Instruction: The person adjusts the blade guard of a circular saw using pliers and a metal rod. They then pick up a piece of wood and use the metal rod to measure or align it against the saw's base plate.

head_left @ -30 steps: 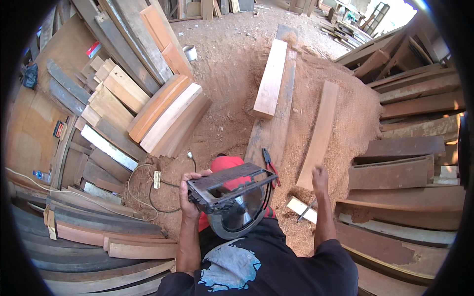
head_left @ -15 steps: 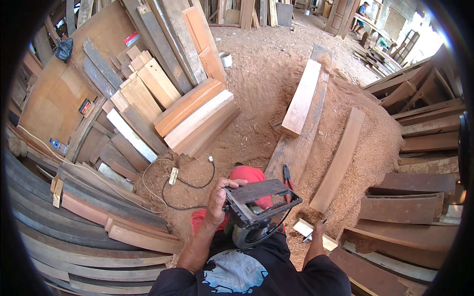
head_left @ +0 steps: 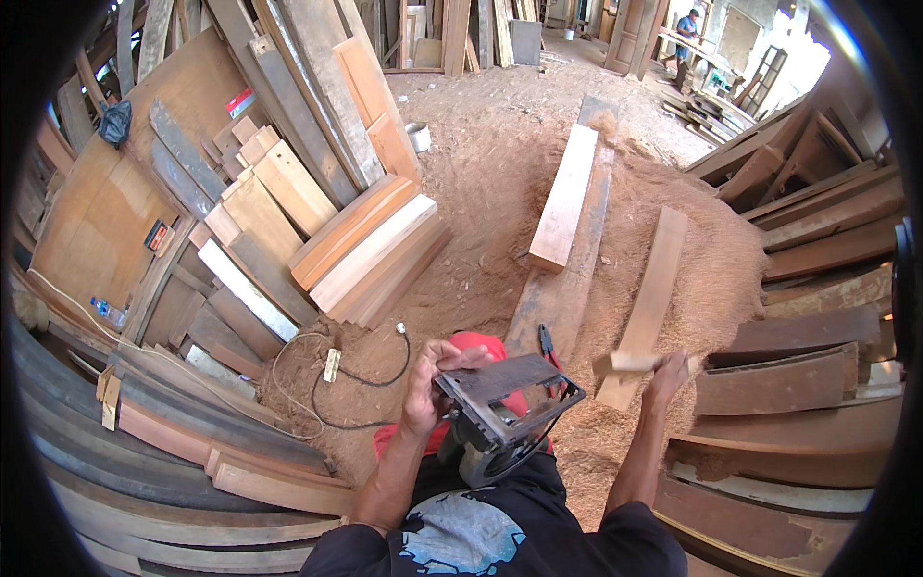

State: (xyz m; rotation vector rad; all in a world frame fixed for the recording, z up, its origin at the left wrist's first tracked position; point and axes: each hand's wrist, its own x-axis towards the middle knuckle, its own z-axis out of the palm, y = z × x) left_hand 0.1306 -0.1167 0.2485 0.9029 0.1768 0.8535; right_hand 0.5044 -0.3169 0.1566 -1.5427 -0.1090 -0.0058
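In my left hand (head_left: 428, 385) is a dark power tool that looks like a circular saw (head_left: 510, 387), turned over so its flat base plate with a rectangular opening faces up. The tool's rounded grey body rests at my lap. Out to the right, my right hand (head_left: 667, 379) is closed on a small pale wood block (head_left: 630, 363), held over the near end of a long brown board (head_left: 655, 279). Its fingers are partly hidden. Pliers with red handles (head_left: 548, 348) lie on a dark plank (head_left: 543, 313) just beyond the tool.
A thick pale beam (head_left: 567, 197) lies on the dark plank. Sawdust and shavings (head_left: 716, 260) cover the ground. Stacked timber (head_left: 375, 255) stands left, more boards (head_left: 779, 389) right. A power strip (head_left: 332, 365) with cables lies at left. Far off, a person (head_left: 685, 43) stands by a bench.
My right hand has moved up and away from my body, lifting the pale block off the ground. A thin rod seen in that hand earlier no longer shows. The left hand still holds the saw.
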